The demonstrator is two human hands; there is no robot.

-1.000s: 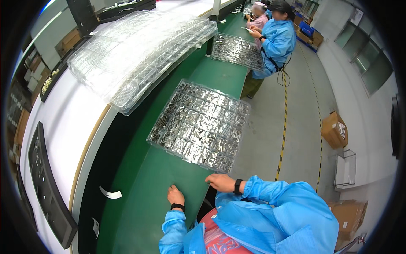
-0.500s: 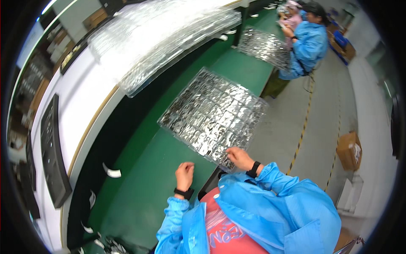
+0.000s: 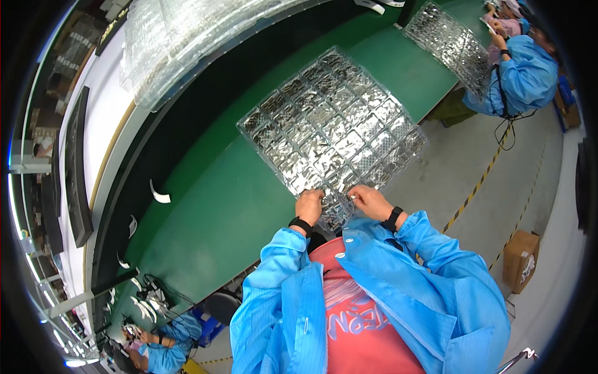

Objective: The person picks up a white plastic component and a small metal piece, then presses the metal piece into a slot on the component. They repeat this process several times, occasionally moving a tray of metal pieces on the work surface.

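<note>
A clear plastic compartment tray [image 3: 278, 163] full of shiny silver pieces lies on the green bench, its near corner toward me. At the left side of that corner is my left hand [image 3: 309, 206], fingers curled inward over the tray. Across the corner, my right hand [image 3: 372, 202] has its thumb and fingertips drawn together above the pieces. Whatever sits between the fingers of either hand is too small to make out. Both wrists wear black bands.
Stacked clear trays [image 3: 180, 43] rest on the white shelf behind the green bench [image 3: 212, 218]. Another filled tray [image 3: 450, 47] lies at the far right beside a co-worker in blue [image 3: 526, 75]. A second co-worker [image 3: 168, 346] works at lower left. A cardboard box [image 3: 521, 262] stands on the floor.
My left hand has moved from over the bare bench to the tray's near corner. My right hand stays at that corner. The whole view has shifted, bringing the lower-left co-worker into sight.
</note>
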